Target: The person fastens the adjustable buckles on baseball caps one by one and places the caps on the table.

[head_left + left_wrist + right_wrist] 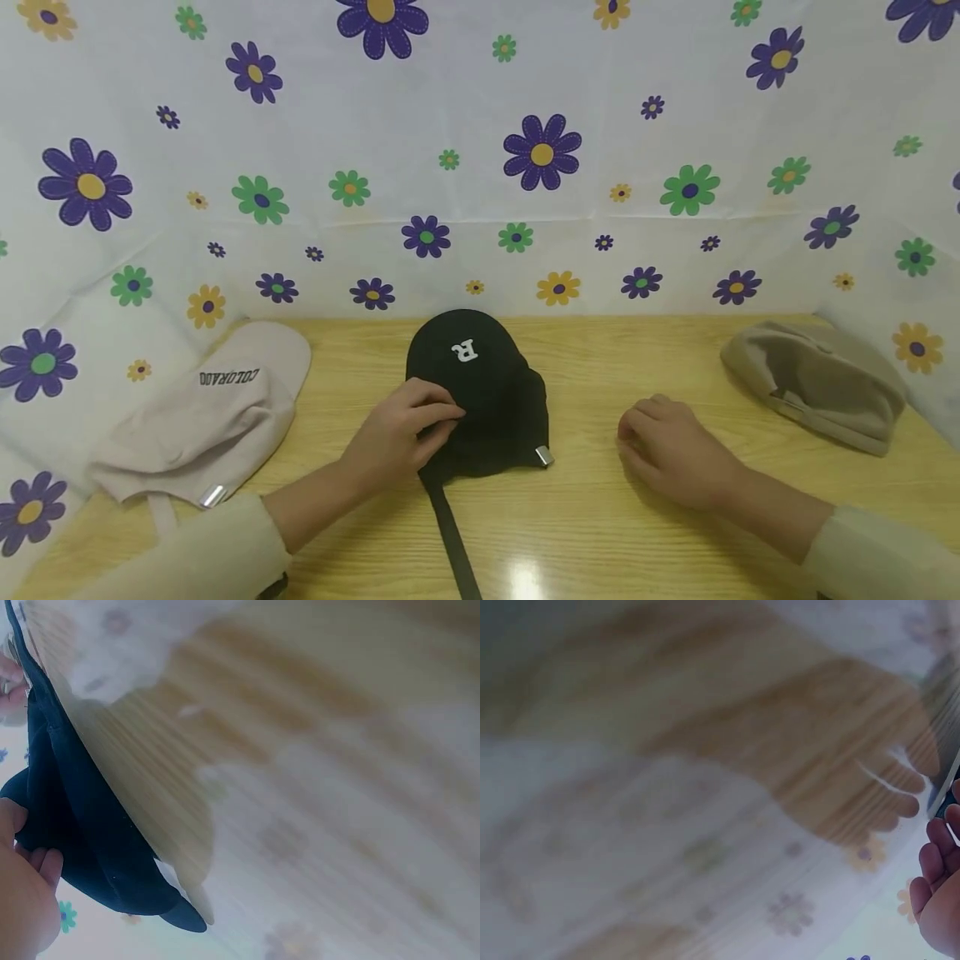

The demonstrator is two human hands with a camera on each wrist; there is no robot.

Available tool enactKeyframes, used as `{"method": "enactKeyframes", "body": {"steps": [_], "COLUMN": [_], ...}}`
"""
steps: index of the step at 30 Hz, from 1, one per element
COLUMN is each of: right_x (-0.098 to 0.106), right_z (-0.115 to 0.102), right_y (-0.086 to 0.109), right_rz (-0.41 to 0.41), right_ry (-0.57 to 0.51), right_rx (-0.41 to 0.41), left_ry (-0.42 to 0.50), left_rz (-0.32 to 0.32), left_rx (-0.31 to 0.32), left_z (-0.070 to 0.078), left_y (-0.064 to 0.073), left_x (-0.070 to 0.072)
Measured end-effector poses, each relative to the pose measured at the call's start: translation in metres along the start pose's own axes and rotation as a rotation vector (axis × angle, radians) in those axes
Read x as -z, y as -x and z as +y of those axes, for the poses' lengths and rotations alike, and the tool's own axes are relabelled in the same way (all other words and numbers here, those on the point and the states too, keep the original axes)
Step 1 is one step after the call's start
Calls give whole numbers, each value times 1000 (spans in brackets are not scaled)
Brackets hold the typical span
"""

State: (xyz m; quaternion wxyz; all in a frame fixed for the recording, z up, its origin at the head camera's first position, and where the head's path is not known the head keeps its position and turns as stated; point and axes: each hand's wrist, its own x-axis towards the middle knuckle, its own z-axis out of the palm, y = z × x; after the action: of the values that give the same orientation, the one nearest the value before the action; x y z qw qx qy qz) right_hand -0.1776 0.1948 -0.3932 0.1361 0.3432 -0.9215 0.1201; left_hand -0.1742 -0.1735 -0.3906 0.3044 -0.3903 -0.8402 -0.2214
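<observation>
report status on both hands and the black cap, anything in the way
Left hand gripping black cap. Right hand empty, apart from it. Strap unfastened. Nothing visible between right hand and cap.

I can't see what the left hand (401,433) covers of the black cap (487,383), whose strap (452,537) leaves the bottom edge; at lower left a sleeve (213,546) hides a pale strap's end. The worktop (817,765) looks blurred from the right wrist.

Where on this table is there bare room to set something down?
Bare table lies between the black cap and tan cap, beyond the right hand; also between the pale cap and black cap, beyond the left hand. Crowded: the black cap, with the left hand on it, and the left side, under the pale cap.
</observation>
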Motion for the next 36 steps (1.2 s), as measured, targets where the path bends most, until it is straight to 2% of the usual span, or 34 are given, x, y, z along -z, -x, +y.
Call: {"method": "enactKeyframes", "body": {"steps": [5,13,20,30,36], "right_x": [-3,-10,-12,-14,-13], "right_z": [-5,-15,-23,-22,-20], "right_y": [-6,-16,-20,-14,-14], "right_rz": [-12,-4,-8,-13,-44], "right_ry": [-6,-43,-75,-37,-30], "right_rx": [31,150,177,254,256], "left_ry": [24,44,57,65,23], "left_rz": [-14,-37,-64,-51,-42], "left_rx": [-20,-50,-47,-27,-89], "left_z": [6,16,29,30,29], "left_y": [-10,-26,-42,-39,-30], "left_x": [-12,-30,-44,-42,-34]}}
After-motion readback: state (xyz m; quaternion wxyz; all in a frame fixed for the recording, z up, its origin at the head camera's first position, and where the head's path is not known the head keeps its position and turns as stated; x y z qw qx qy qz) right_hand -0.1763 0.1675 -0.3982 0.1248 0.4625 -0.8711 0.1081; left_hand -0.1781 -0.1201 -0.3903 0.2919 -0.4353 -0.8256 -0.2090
